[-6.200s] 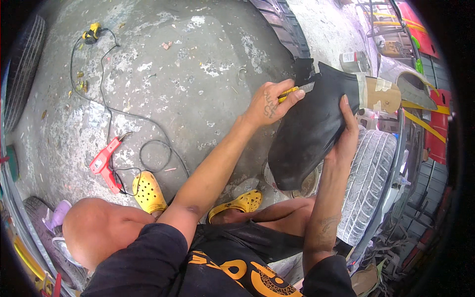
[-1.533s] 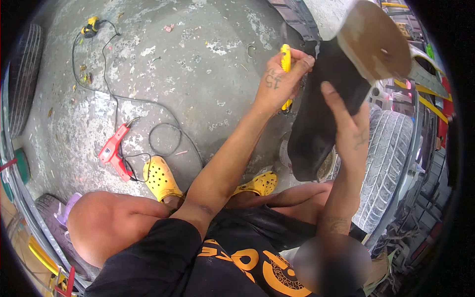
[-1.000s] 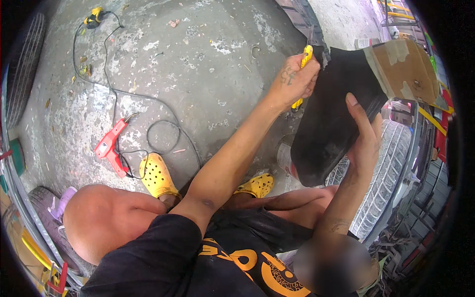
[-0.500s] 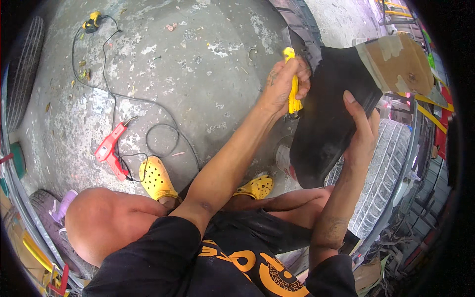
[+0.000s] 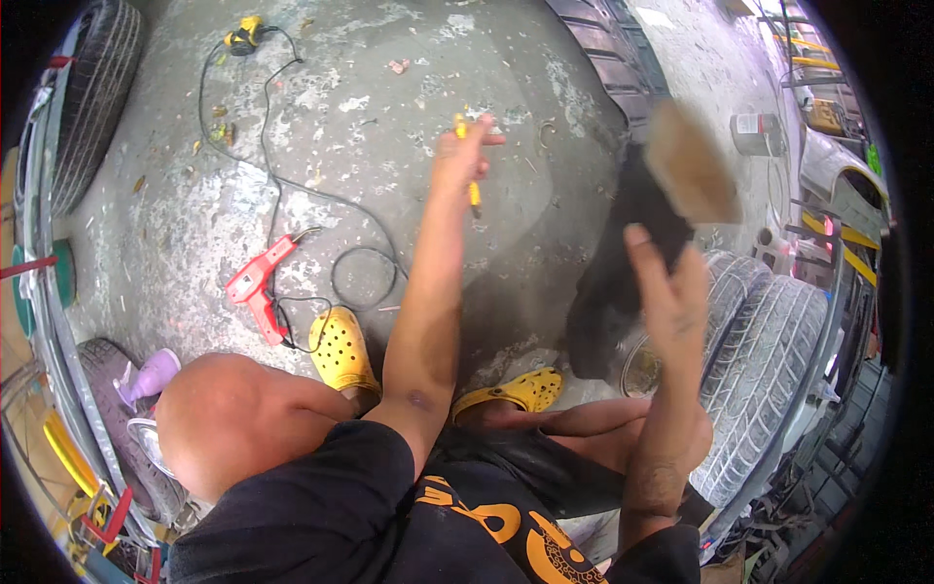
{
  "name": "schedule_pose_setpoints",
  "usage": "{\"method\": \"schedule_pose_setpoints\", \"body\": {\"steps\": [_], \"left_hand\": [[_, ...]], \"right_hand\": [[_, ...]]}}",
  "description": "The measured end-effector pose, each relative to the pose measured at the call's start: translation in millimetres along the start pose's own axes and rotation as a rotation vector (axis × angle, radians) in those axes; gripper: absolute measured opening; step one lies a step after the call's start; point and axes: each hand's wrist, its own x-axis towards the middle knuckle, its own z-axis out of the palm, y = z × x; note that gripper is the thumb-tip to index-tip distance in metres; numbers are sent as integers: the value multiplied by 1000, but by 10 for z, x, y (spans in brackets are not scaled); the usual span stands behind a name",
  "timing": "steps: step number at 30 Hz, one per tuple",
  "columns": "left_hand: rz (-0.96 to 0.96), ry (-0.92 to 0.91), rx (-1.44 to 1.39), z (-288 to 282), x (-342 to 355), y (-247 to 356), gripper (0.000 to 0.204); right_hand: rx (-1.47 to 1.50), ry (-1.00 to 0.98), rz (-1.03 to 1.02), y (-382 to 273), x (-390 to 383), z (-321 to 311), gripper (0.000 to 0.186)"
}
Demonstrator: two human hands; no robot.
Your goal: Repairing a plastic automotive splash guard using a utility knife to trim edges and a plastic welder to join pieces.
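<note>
Yellow-handled slim cutting tool (image 5: pixel 473 192) pinched in left hand (image 5: pixel 457 161) at 12 o'clock, long axis roughly vertical in frame, lower end toward 6. Right hand (image 5: pixel 666 292) at 3 o'clock clasping black rubber sheet with tan backing (image 5: pixel 632 253), blurred. Risk, judged: sheet shifting mid-stroke, tool slipping toward holding fingers or bare knee (image 5: pixel 229 419).
</note>
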Motion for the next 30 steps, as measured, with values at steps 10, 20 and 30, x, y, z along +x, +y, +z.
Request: {"method": "schedule_pose_setpoints", "body": {"steps": [10,20,30], "left_hand": [[439,217,-102,-735,-59,1354,32],[692,-332,982,142,20,3441,28],[680,79,1526,-2403,-909,2277,36]], "right_hand": [[-275,-246,-332,606,-52,1687,61],[-509,-269,-403,104,235,2581,68],[-23,-312,-484,241,936,1817,22]]}}
